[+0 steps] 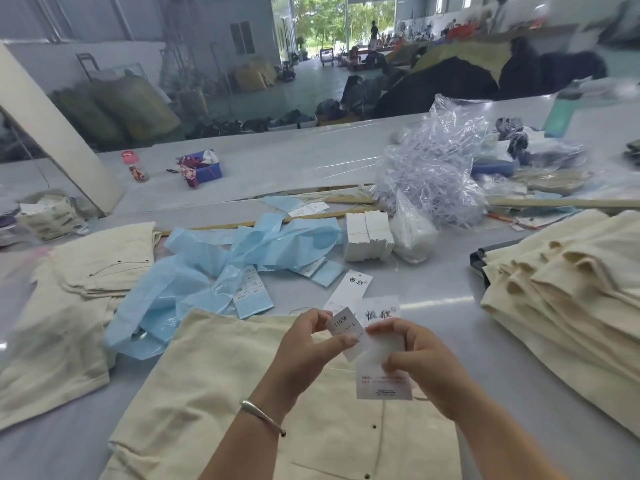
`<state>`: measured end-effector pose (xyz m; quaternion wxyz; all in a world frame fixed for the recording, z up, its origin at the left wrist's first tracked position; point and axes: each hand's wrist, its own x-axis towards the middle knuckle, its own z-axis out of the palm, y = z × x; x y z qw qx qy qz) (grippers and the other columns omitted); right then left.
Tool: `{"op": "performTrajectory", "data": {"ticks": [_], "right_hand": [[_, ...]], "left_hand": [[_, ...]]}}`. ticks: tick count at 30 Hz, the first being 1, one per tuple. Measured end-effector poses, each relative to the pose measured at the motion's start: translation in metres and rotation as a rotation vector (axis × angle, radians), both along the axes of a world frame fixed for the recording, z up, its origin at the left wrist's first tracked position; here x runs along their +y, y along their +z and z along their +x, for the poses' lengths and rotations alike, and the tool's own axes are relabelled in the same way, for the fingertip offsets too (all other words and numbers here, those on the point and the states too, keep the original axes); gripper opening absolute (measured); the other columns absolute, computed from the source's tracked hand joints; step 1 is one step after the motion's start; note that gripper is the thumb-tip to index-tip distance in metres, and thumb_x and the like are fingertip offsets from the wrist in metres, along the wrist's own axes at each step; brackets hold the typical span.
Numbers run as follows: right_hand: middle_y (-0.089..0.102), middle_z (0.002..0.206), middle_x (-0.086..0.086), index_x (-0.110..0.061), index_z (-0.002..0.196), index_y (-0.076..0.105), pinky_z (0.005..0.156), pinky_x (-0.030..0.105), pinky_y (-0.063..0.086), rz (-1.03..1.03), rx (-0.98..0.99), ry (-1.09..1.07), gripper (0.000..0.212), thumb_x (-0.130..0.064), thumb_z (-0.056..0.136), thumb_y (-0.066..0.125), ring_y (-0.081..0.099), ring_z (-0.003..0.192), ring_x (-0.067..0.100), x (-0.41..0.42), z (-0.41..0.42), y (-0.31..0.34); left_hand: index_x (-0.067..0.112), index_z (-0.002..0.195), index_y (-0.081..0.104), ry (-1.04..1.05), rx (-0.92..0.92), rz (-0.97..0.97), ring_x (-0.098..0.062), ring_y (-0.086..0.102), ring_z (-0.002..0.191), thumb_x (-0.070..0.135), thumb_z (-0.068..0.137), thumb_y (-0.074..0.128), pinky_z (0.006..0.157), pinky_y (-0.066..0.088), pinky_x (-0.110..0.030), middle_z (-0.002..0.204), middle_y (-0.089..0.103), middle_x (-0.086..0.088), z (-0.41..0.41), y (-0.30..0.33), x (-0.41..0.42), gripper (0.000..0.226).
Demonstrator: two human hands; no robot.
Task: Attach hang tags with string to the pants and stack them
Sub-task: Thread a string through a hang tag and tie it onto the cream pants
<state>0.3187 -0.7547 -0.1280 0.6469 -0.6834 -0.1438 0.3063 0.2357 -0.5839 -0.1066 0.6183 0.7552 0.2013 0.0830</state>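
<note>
Over cream pants [242,393] spread on the bench [433,306], our left hand [304,348] pinches a small size tag [344,325] and our right hand [412,355] a larger hang tag [381,386]; we judge their holes should align before stringing

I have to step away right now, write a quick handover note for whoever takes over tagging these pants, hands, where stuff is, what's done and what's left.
Left hand pinches the small size tag, marked 1103# L.
Right hand pinches the larger hang tag.
Both tags are held above the cream pants spread out in front; no tag can be seen tied to them yet.
Spare tags: white bundle beyond the blue plastic bags; one loose tag on the table.
Folded cream pants sit in a right pile and a left pile; I cannot tell which is tagged.
Left: string the tags on, stack, repeat.
</note>
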Motion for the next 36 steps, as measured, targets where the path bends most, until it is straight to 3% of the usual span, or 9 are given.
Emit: {"op": "performTrajectory", "data": {"ticks": [3, 7, 10, 13, 18, 23, 36], "right_hand": [[0.072, 0.102, 0.014, -0.015, 0.101, 0.071, 0.079, 0.029, 0.053, 0.037, -0.010, -0.022, 0.047, 0.021, 0.072, 0.059, 0.068, 0.087, 0.019, -0.011, -0.005, -0.002], [0.072, 0.105, 0.009, -0.016, 0.107, 0.068, 0.076, 0.028, 0.054, 0.101, 0.020, -0.009, 0.052, 0.015, 0.064, 0.069, 0.069, 0.090, 0.021, -0.019, -0.014, -0.007], [0.069, 0.111, 0.009, -0.019, 0.116, 0.062, 0.083, 0.037, 0.056, 0.109, 0.041, 0.075, 0.069, 0.005, 0.051, 0.065, 0.067, 0.096, 0.024, -0.023, -0.021, -0.008], [0.065, 0.116, 0.017, -0.017, 0.125, 0.054, 0.087, 0.042, 0.054, 0.128, 0.067, 0.184, 0.078, 0.008, 0.051, 0.058, 0.064, 0.098, 0.025, -0.027, -0.026, -0.008], [0.062, 0.116, 0.024, -0.018, 0.127, 0.052, 0.085, 0.047, 0.052, 0.125, 0.005, 0.306, 0.076, 0.007, 0.055, 0.055, 0.063, 0.100, 0.030, -0.030, -0.029, -0.002], [0.062, 0.114, 0.022, -0.015, 0.128, 0.053, 0.077, 0.034, 0.053, 0.180, 0.013, 0.389, 0.076, 0.010, 0.057, 0.051, 0.064, 0.099, 0.024, -0.033, -0.028, 0.005], [0.065, 0.109, 0.015, -0.014, 0.130, 0.053, 0.068, 0.028, 0.052, 0.232, 0.041, 0.416, 0.075, 0.015, 0.060, 0.054, 0.065, 0.093, 0.021, -0.039, -0.030, 0.009]], "left_hand": [[0.010, 0.089, 0.062, -0.003, 0.012, 0.019, -0.014, 0.058, 0.112, 0.036, 0.061, 0.075, 0.104, 0.043, -0.045, 0.112, 0.067, 0.004, -0.008, 0.002, -0.007, 0.041], [0.016, 0.086, 0.060, 0.000, 0.002, 0.042, -0.011, 0.057, 0.112, 0.037, 0.063, 0.073, 0.103, 0.044, -0.040, 0.113, 0.066, 0.006, -0.017, 0.005, -0.015, 0.033], [0.015, 0.089, 0.062, -0.018, 0.002, 0.087, -0.005, 0.055, 0.114, 0.039, 0.063, 0.071, 0.098, 0.044, -0.028, 0.119, 0.061, 0.011, -0.020, 0.007, -0.020, 0.036], [0.016, 0.093, 0.062, -0.053, 0.007, 0.150, 0.006, 0.050, 0.112, 0.040, 0.062, 0.071, 0.083, 0.043, -0.011, 0.123, 0.054, 0.016, -0.023, 0.010, -0.027, 0.041], [0.022, 0.082, 0.053, -0.165, 0.033, 0.327, -0.004, 0.044, 0.124, 0.037, 0.070, 0.077, 0.101, 0.043, -0.031, 0.132, 0.045, 0.013, -0.025, 0.017, -0.034, 0.031], [0.024, 0.083, 0.051, -0.226, 0.023, 0.452, -0.007, 0.038, 0.131, 0.024, 0.076, 0.081, 0.104, 0.041, -0.032, 0.138, 0.039, 0.010, -0.025, 0.019, -0.037, 0.031], [0.027, 0.084, 0.047, -0.246, 0.006, 0.531, -0.008, 0.037, 0.132, 0.030, 0.067, 0.087, 0.110, 0.036, -0.039, 0.139, 0.038, 0.009, -0.024, 0.014, -0.041, 0.044]]}}
